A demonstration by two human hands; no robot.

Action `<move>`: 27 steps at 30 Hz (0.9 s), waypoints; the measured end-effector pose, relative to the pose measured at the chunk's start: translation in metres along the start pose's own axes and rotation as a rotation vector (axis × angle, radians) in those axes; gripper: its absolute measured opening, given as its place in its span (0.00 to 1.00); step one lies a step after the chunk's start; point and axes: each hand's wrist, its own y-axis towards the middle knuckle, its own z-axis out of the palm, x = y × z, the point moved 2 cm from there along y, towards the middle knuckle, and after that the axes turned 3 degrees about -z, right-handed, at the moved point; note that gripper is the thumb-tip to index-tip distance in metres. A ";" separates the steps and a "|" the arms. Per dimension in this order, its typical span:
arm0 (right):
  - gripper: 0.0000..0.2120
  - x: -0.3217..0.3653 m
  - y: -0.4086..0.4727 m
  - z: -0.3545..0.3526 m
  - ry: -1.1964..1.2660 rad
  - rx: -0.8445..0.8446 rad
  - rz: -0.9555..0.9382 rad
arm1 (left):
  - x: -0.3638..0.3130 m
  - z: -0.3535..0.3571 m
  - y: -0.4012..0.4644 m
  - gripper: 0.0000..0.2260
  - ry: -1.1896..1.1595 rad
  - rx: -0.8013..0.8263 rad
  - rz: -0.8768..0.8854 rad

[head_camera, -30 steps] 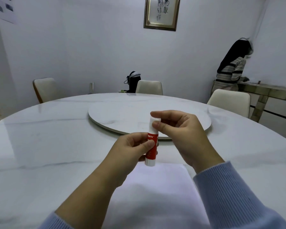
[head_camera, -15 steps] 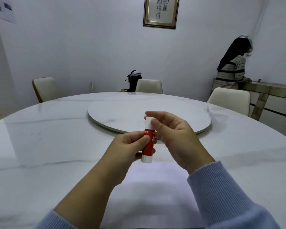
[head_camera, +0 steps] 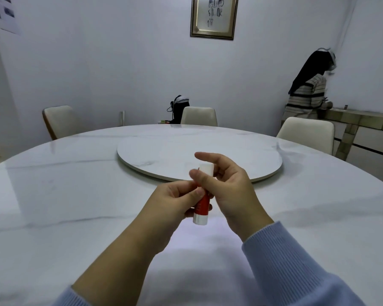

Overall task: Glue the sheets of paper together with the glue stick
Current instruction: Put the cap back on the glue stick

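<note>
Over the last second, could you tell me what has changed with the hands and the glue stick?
The right hand has slid its grip lower on the cap, with the forefinger now lifted off. The left hand still holds the glue stick by its red body, upright over the paper; the cap stays on.

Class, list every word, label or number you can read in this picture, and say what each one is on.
None can be read.
Glue stick: label hidden by the left hand and right hand.
Framed picture: brush characters, too blurred.
Wall sheet: too small.
</note>
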 end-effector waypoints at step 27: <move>0.13 -0.007 0.002 -0.003 0.276 0.007 0.098 | -0.001 0.002 0.000 0.13 -0.319 0.078 -0.082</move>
